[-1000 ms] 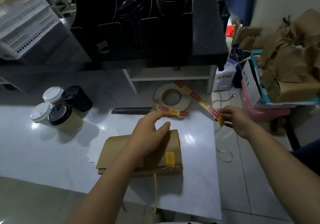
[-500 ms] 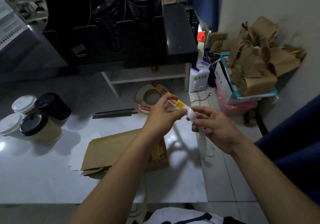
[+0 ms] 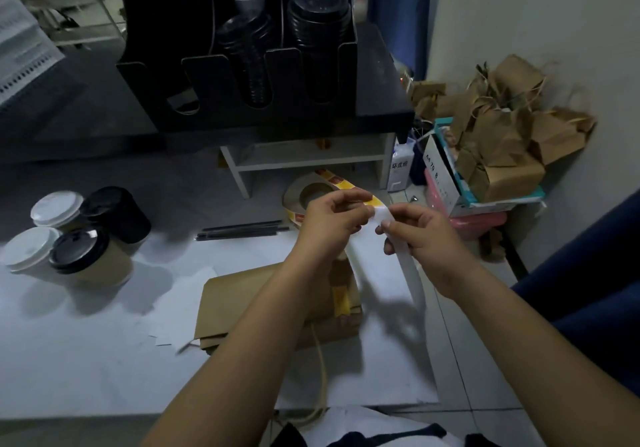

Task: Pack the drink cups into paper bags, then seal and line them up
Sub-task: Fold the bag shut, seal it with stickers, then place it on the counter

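- Head view: my left hand (image 3: 332,220) has left the paper bag (image 3: 235,301) and come up to the sticker strip (image 3: 372,200), pinching its yellow end between thumb and fingertips.
- My right hand (image 3: 424,235) pinches the white backing (image 3: 405,266) just beside it.
- The bag now lies flat and unheld on the table (image 3: 86,360) under my forearms; the four cups (image 3: 83,256) stand well apart, at left.
- I judge I'm peeling off a seal sticker, and the loose fold may lift meanwhile.

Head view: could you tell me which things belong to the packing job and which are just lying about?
Job: lidded paper cups, flat brown paper bag, round sticker roll, white sticker strip.
Clutter: black straws, crumpled brown bags, black lid rack.
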